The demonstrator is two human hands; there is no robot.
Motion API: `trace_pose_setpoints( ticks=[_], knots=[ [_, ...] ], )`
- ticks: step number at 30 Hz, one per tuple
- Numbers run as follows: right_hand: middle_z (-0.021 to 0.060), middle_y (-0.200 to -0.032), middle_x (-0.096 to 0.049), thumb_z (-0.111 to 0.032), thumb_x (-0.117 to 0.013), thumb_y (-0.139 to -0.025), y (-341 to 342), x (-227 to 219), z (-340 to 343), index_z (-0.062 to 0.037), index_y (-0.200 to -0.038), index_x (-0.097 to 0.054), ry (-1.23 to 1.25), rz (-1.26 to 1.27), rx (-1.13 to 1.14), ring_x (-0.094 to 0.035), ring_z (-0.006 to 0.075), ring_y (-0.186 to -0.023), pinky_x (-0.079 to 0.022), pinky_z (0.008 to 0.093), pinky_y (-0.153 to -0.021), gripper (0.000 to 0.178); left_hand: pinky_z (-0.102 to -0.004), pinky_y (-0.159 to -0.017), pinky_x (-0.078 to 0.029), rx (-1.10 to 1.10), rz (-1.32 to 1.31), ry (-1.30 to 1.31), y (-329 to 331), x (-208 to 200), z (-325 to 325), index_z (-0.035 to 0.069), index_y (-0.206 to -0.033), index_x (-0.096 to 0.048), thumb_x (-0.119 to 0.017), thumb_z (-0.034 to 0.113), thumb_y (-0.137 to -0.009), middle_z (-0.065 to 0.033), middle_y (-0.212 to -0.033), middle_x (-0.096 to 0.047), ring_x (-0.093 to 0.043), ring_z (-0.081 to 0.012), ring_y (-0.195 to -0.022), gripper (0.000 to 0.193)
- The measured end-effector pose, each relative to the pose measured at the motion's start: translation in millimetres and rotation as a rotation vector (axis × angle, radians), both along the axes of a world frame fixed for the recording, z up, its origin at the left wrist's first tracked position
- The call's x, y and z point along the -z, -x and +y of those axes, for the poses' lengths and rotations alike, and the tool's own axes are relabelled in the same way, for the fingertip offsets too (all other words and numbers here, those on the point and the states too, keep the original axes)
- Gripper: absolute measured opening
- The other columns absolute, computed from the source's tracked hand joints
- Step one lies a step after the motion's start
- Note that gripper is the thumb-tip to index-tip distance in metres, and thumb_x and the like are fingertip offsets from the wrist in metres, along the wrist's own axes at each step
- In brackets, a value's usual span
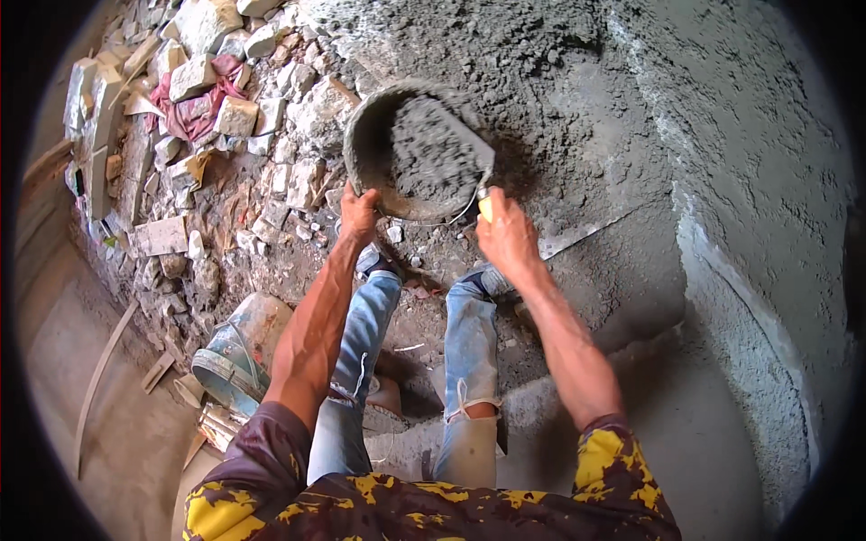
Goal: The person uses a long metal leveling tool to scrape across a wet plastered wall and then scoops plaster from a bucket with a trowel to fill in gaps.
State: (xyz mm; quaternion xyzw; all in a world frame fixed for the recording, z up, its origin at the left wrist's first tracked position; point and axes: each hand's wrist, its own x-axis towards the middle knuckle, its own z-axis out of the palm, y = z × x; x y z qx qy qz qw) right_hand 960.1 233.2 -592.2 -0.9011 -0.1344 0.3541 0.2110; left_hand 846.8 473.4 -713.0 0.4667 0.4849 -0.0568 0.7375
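Observation:
A round, mortar-crusted tub (363, 122) tilts in front of me with wet grey mortar (426, 160) inside. My left hand (359, 215) is closed on its near-left rim. In my right hand (508, 236) is a trowel (486, 208), gripped by its yellow handle. The trowel's blade reaches into the right side of the tub, its straight edge showing beside the mortar. How much mortar lies on the blade itself I cannot tell. A thin wire handle hangs along the tub's near-right rim.
Loose wet mortar (550, 99) is heaped beyond and right of the tub. Broken bricks and rubble (289, 126) with a reddish cloth (194, 108) cover the left. A grey plastered wall (767, 162) rises on the right. A dirty bucket (225, 370) lies tipped near my left arm.

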Motion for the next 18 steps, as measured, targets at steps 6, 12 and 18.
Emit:
trace_pose_setpoints(
  ticks=[6, 12, 18],
  knots=[
    [0.0241, -0.088, -0.056, -0.014, -0.056, -0.083, 37.2, -65.4, 76.7, -0.0036, -0.110, -0.042, -0.081, -0.033, 0.084, -0.062, 0.0415, -0.072, -0.050, 0.0489, -0.060, 0.032, -0.0373, -0.066, -0.055, -0.211, -0.077, 0.139, 74.6, 5.0, 69.1, 0.009, -0.115, -0.047, -0.054, 0.001, -0.078, -0.0051, -0.091, -0.057, -0.058, -0.0199, -0.077, 0.038],
    [0.0280, -0.090, -0.063, -0.005, -0.054, -0.074, 39.0, 23.4, 172.3, 0.0051, -0.092, -0.065, 0.251, 0.356, -0.317, -0.063, 0.0401, -0.088, -0.052, 0.0411, -0.077, 0.023, -0.0346, -0.066, -0.050, 0.281, 0.038, -0.378, 108.4, 13.0, 95.4, 0.002, -0.112, -0.049, -0.060, 0.010, -0.075, -0.0090, -0.087, -0.061, -0.059, -0.0199, -0.078, 0.039],
    [0.0205, -0.101, -0.063, -0.040, -0.051, -0.086, 81.6, 9.2, 228.9, -0.0030, -0.097, -0.065, 0.400, 0.297, -0.289, -0.060, 0.0362, -0.097, -0.047, 0.0428, -0.081, 0.042, -0.0383, -0.082, -0.048, 0.170, 0.232, -0.684, 169.5, -55.9, 108.8, -0.003, -0.126, -0.044, -0.065, 0.032, -0.080, -0.0243, -0.105, -0.061, -0.060, -0.0326, -0.094, 0.061]
  ],
)
